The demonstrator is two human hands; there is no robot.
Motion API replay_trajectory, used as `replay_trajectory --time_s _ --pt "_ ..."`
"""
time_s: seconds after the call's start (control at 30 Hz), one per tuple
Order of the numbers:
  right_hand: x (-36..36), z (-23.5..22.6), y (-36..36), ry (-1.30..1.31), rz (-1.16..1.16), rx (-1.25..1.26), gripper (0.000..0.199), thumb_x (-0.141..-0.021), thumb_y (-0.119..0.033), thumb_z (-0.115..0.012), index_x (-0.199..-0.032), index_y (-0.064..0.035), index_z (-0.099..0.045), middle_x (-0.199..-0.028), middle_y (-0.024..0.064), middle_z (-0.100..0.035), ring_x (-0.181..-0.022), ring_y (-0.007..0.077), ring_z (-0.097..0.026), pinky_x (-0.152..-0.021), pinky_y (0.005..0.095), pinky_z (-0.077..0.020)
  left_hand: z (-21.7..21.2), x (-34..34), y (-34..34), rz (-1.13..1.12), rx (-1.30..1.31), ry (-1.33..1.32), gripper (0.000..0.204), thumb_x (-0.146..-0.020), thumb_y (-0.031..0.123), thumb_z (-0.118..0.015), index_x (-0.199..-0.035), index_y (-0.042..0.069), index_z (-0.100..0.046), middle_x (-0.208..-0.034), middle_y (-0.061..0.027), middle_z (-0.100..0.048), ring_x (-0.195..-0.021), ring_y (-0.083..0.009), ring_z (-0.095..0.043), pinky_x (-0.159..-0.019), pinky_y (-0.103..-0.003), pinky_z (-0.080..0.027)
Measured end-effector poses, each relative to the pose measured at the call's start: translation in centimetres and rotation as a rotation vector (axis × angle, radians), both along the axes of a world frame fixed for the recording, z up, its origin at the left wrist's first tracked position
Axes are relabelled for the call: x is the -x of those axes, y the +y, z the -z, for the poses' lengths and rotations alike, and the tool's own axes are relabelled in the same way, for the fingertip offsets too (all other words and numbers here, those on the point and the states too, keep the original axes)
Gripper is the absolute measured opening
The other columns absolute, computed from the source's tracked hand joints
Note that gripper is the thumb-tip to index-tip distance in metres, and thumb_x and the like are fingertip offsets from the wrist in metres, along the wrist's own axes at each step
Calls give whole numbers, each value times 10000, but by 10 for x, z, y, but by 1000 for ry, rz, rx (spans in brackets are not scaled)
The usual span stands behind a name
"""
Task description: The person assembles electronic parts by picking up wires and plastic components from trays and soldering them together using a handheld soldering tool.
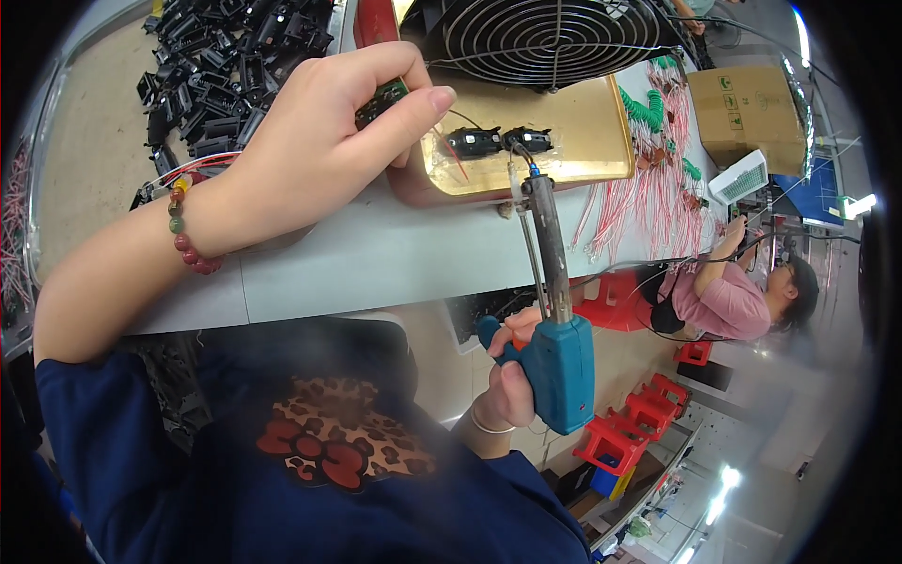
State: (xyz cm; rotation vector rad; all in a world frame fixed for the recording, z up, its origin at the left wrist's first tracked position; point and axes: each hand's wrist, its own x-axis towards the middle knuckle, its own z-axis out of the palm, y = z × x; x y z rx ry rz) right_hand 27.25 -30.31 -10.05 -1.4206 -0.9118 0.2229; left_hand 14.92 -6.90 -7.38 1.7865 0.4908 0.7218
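Observation:
My left hand (334,127) is pinched on a small green circuit board (383,100), mostly hidden by the fingers, with thin wires running from it. A blue soldering gun (562,381) with a long metal barrel is gripped in my right hand (508,390), its fingers around the handle. Its tip reaches a black plastic housing (533,140); whether it touches cannot be told. Beside that sits a second black housing (474,142), close to my left fingertips. Both housings rest on a gold-coloured tray (594,132) with a red rim.
Behind the tray stands a black fan (554,38) with a wire grille. Black housings (225,80) are heaped at left. Red-and-white wires (629,211) and green coils (644,113) lie right, near a cardboard box (752,113). A person (728,296) works beyond red stools (620,437).

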Motion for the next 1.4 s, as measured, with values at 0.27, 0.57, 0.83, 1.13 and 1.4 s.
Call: replay_trajectory --time_s 0.27,0.57,0.83,1.13,1.4 --pt "-3 5 0 -16 27 16 337 -730 -272 -717 -752 35 -582 -700 121 -576 -571 173 -562 -491 251 -441 2 -3 4 25 23 -2 206 -949 177 -504 -813 23 -521 -685 24 -498 -582 -18 -464 -522 -172 -358" --pt "-13 22 -18 226 -116 -49 233 -892 -90 -452 -1034 94 -471 -705 157 -537 -554 236 -545 -492 346 -505 2 -5 5 10 -38 52 186 -935 158 -524 -813 18 -529 -693 28 -507 -592 -16 -465 -526 -168 -375" --pt "-12 19 -17 -105 -83 109 311 -885 -161 -493 -1052 101 -480 -756 163 -562 -602 244 -560 -493 337 -497 2 -7 2 20 -22 -42 201 -933 175 -532 -808 18 -531 -681 29 -509 -596 -16 -468 -529 -169 -380" --pt "0 11 -7 347 -18 0 283 -669 -149 -587 -845 43 -475 -780 161 -493 -565 202 -487 -492 261 -409 1 -8 2 22 -49 -55 204 -931 181 -539 -808 18 -535 -673 28 -506 -593 -15 -457 -527 -171 -373" --pt "8 2 -1 220 -37 18 286 -669 -144 -573 -856 46 -471 -800 176 -504 -523 194 -484 -497 259 -403 1 -7 2 16 -82 -57 213 -927 180 -542 -795 14 -533 -663 32 -491 -593 -18 -440 -527 -179 -364"
